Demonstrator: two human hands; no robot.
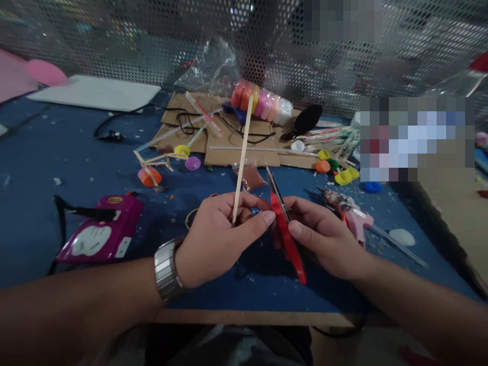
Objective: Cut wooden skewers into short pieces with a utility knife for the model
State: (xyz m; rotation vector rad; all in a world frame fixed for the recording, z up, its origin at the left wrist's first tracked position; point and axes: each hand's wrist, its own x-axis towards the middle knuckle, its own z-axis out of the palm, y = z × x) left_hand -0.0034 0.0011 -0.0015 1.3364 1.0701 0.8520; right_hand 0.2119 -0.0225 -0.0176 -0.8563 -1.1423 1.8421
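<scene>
My left hand, with a metal watch on the wrist, is closed round the lower end of a long thin wooden stick that stands nearly upright. My right hand grips red-handled scissors; their blades point away from me over the blue table. The thumbs of both hands almost meet beside the scissors' pivot.
Flattened cardboard lies behind with straws, black cord and a row of coloured bottle caps. Loose caps are scattered around. A pink glue gun sits right of my hands, a magenta packet left. Perforated metal mesh backs the table.
</scene>
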